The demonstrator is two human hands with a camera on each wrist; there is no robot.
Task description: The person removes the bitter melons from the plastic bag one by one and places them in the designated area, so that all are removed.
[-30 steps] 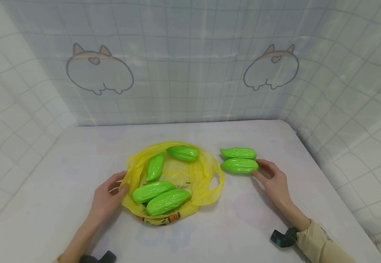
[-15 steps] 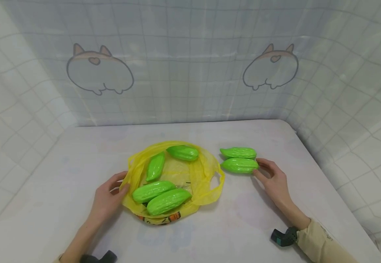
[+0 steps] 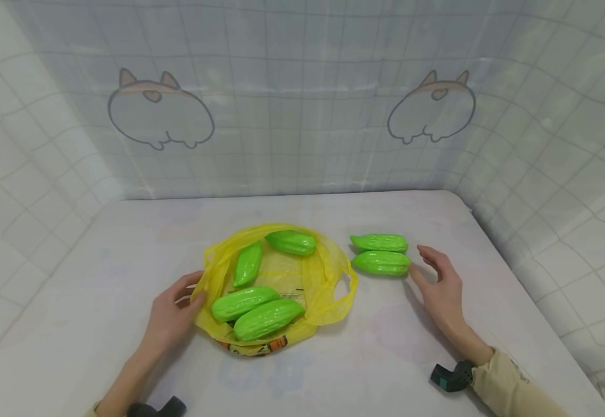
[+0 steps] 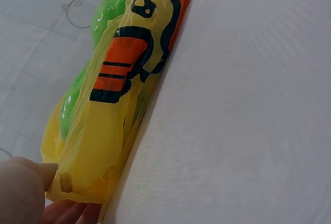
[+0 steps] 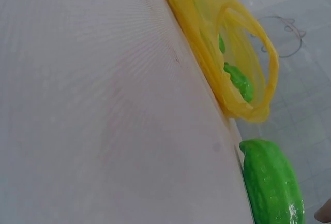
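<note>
A yellow plastic bag (image 3: 328, 289) lies with its mouth spread wide, orange and black print on its front side. Several glossy green, ribbed bitter melons (image 3: 268, 319) are inside it. My left hand (image 3: 173, 310) pinches the bag's left rim; in the left wrist view the thumb (image 4: 44, 175) lies on one side of the film, fingers on the other. Right of the bag, two more bitter melons lie side by side, a far one (image 3: 379, 242) and a near one (image 3: 382, 263). Fingers parted and holding nothing, my right hand (image 3: 442, 289) is just off the near one's blunt end.
The white table (image 3: 375, 370) carries everything and meets a tile-patterned curtain (image 3: 297, 116) at its back edge. Similar sheets flank both sides. The bag's loop handle (image 5: 271, 61) sticks out toward the two melons. Each wrist wears a dark camera (image 3: 452, 376).
My right hand has let go of the near bitter melon and drawn slightly right, its fingers spreading. The left hand and the bag stay put.
</note>
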